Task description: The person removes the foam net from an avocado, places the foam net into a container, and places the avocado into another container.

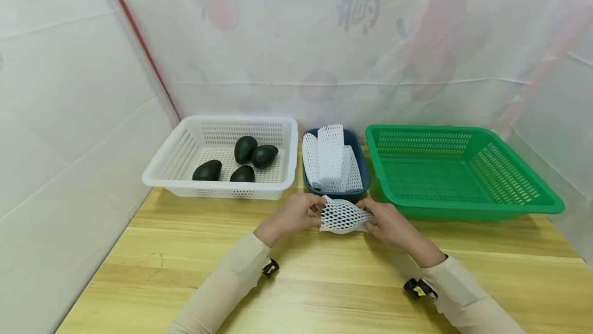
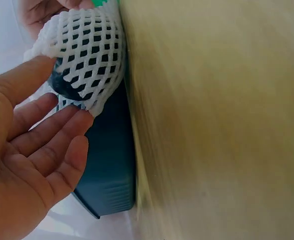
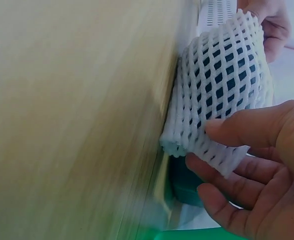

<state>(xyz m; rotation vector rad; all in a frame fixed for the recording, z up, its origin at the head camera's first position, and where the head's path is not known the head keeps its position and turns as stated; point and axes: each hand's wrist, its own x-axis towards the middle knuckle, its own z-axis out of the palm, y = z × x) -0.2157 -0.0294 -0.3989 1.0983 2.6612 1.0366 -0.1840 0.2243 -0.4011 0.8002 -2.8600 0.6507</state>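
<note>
A white foam net sleeve (image 1: 344, 215) is stretched round a dark avocado (image 2: 65, 86), whose end shows at the sleeve's left opening in the left wrist view. My left hand (image 1: 295, 214) pinches the rim of that opening between thumb and fingertips. At the opposite end, my right hand (image 1: 390, 225) grips the narrower, loose part of the sleeve, thumb on top and fingers beneath. Both hands hold the wrapped avocado just in front of a dark blue bin (image 1: 366, 177). Folded foam net sleeves (image 1: 331, 154) stand in that bin.
To the left is a white basket (image 1: 217, 189) with several avocados, one of them an avocado (image 1: 245, 149) near its middle. A green basket (image 1: 472, 212) stands at the right. Pale sheeting (image 1: 278, 35) hangs behind the wooden table (image 1: 324, 293).
</note>
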